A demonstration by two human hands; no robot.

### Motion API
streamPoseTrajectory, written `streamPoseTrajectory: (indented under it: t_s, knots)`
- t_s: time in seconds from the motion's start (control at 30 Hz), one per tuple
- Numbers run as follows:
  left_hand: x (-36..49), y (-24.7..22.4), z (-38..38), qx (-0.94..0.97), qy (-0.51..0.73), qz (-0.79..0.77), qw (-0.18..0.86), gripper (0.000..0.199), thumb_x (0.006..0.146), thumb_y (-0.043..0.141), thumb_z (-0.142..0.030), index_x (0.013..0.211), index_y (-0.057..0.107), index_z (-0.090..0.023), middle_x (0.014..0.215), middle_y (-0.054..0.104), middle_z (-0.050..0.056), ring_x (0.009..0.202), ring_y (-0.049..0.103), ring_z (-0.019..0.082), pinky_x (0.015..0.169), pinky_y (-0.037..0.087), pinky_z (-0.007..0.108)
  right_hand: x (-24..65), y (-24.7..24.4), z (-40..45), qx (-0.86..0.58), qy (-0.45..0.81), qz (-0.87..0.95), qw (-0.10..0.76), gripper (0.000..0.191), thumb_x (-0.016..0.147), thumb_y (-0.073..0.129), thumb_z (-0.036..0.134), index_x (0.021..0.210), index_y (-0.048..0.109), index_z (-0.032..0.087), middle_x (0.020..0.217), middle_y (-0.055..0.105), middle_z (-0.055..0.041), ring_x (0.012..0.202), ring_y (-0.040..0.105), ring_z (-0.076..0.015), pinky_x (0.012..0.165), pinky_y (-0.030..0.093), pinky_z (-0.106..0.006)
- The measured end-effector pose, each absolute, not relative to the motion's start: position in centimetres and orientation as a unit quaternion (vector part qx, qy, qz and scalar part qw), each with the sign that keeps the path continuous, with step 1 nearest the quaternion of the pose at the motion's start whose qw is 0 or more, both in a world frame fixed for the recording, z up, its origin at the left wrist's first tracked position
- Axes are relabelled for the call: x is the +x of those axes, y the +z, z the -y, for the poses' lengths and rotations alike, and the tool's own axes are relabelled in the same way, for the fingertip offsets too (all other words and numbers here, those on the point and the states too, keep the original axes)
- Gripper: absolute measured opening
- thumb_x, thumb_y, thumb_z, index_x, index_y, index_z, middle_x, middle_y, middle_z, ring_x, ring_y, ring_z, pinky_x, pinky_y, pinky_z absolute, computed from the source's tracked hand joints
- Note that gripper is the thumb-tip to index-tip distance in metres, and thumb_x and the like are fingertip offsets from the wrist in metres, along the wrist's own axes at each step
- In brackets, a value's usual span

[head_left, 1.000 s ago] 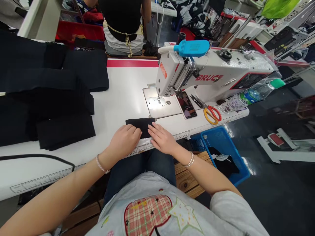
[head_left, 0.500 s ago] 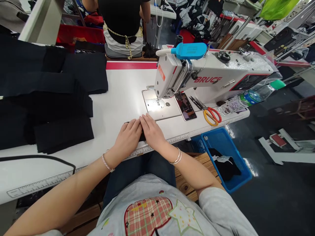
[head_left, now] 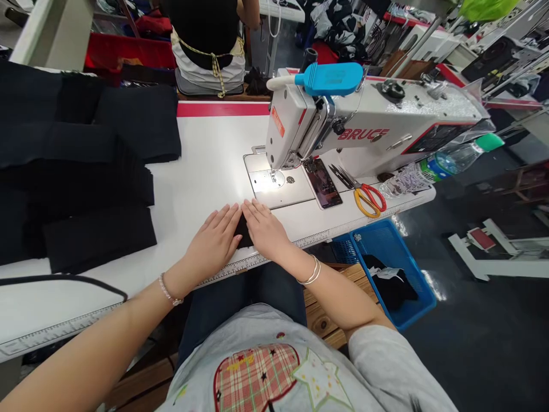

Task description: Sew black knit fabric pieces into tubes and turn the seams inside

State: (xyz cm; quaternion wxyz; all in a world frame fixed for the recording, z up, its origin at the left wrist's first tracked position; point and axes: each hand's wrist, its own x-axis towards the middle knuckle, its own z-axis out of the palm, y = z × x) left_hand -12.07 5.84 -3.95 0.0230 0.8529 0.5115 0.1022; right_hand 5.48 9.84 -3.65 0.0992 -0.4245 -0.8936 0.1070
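Because the small black fabric piece (head_left: 243, 232) looks soft and limp, it should handle as a light, floppy thing that could slide on the smooth white desk (head_left: 206, 154), so flat fingers along its edges look like a safer hold than a pinch at one spot. At far left, folded black fabric strips (head_left: 98, 229) lie in overlapping piles; at least four show, but the dark cloth merges too much for an exact count. Next come the left hand (head_left: 210, 243) and the right hand (head_left: 263, 229), both palm down with fingers extended and slightly spread. Neither grip pinches anything; the two press in on the single piece from either side, leaving it mostly hidden. It lies on the desk, just in front of the one white BRUCE sewing machine (head_left: 369, 134). Further right are one phone (head_left: 322, 183), one small pair of thread snips (head_left: 341, 176) and one pair of red-and-yellow-handled scissors (head_left: 369, 200). Beyond them lies one green-capped plastic water bottle (head_left: 446, 160), and below the desk's edge sits one blue plastic basket (head_left: 422, 297) holding dark cloth (head_left: 392, 289).
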Motion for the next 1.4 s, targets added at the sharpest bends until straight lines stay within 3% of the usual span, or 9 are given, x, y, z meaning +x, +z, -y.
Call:
streamPoseTrajectory:
  t_s: [0.13, 0.23, 0.53, 0.7, 0.9, 1.1, 1.4]
  knots:
    - [-12.3, -3.9, -5.7, 0.855, 0.091, -0.511, 0.028, 0.061, 0.099, 0.025, -0.038, 0.150, 0.029, -0.004, 0.156, 0.034, 0.014, 0.145, 0.029, 0.030, 0.118, 0.026, 0.047, 5.8, -3.5, -9.6, -0.429, 0.101, 0.894, 0.087, 0.057, 0.101, 0.036, 0.040, 0.147, 0.037, 0.006, 0.157, 0.032, -0.0137, 0.148, 0.024, -0.0276, 0.121, 0.024, -0.044]
    - [-12.2, -3.8, -5.9, 0.850, 0.082, -0.519, 0.032, 0.061, 0.099, 0.025, -0.039, 0.150, 0.030, -0.006, 0.157, 0.033, 0.012, 0.145, 0.028, 0.030, 0.118, 0.025, 0.048, 6.0, -3.2, -9.4, -0.432, 0.094, 0.894, 0.077, 0.060, 0.101, 0.035, 0.044, 0.148, 0.035, 0.008, 0.158, 0.028, -0.0127, 0.148, 0.022, -0.0274, 0.121, 0.022, -0.044]
    - [-13.7, -3.5, -5.3, 0.862, 0.070, -0.500, 0.041, 0.064, 0.098, 0.030, -0.045, 0.152, 0.027, -0.011, 0.158, 0.028, 0.014, 0.148, 0.021, 0.033, 0.118, 0.023, 0.054, 6.0, -2.7, -9.4, -0.433, 0.081, 0.896, 0.057, 0.056, 0.101, 0.034, 0.040, 0.148, 0.036, 0.009, 0.159, 0.028, -0.0129, 0.147, 0.024, -0.0302, 0.119, 0.022, -0.053]
    - [-16.8, -2.7, -3.4, 0.885, 0.055, -0.457, 0.074, 0.059, 0.099, 0.034, -0.041, 0.152, 0.025, -0.017, 0.159, 0.026, 0.009, 0.149, 0.018, 0.030, 0.118, 0.021, 0.055, 5.9, -2.6, -9.5, -0.428, 0.094, 0.898, 0.048, 0.055, 0.101, 0.033, 0.037, 0.150, 0.032, 0.011, 0.159, 0.026, -0.0127, 0.148, 0.022, -0.0313, 0.118, 0.021, -0.055]
    - [-19.3, -1.9, -1.7, 0.884, 0.045, -0.455, 0.098, 0.052, 0.101, 0.030, -0.036, 0.151, 0.029, -0.023, 0.159, 0.029, 0.006, 0.149, 0.021, 0.027, 0.119, 0.018, 0.053, 5.7, -2.3, -9.4, -0.431, 0.099, 0.896, 0.037, 0.055, 0.101, 0.032, 0.037, 0.151, 0.030, 0.013, 0.160, 0.025, -0.0120, 0.148, 0.021, -0.0317, 0.118, 0.019, -0.055]
    - [-19.5, -1.5, -2.0, 0.879, 0.057, -0.462, 0.103, 0.052, 0.099, 0.033, -0.036, 0.149, 0.034, -0.021, 0.157, 0.033, 0.007, 0.147, 0.027, 0.026, 0.118, 0.022, 0.052, 5.6, -2.3, -9.3, -0.434, 0.095, 0.895, 0.026, 0.057, 0.101, 0.031, 0.037, 0.151, 0.029, 0.010, 0.160, 0.024, -0.0116, 0.148, 0.020, -0.0317, 0.119, 0.019, -0.054]
    - [-19.4, -1.8, -2.8, 0.903, 0.069, -0.417, 0.078, 0.050, 0.099, 0.034, -0.031, 0.149, 0.035, -0.024, 0.152, 0.042, 0.006, 0.145, 0.030, 0.026, 0.119, 0.013, 0.057, 5.6, -2.4, -9.4, -0.432, 0.089, 0.897, 0.028, 0.056, 0.101, 0.031, 0.036, 0.151, 0.030, 0.010, 0.160, 0.025, -0.0118, 0.148, 0.022, -0.0319, 0.119, 0.019, -0.054]
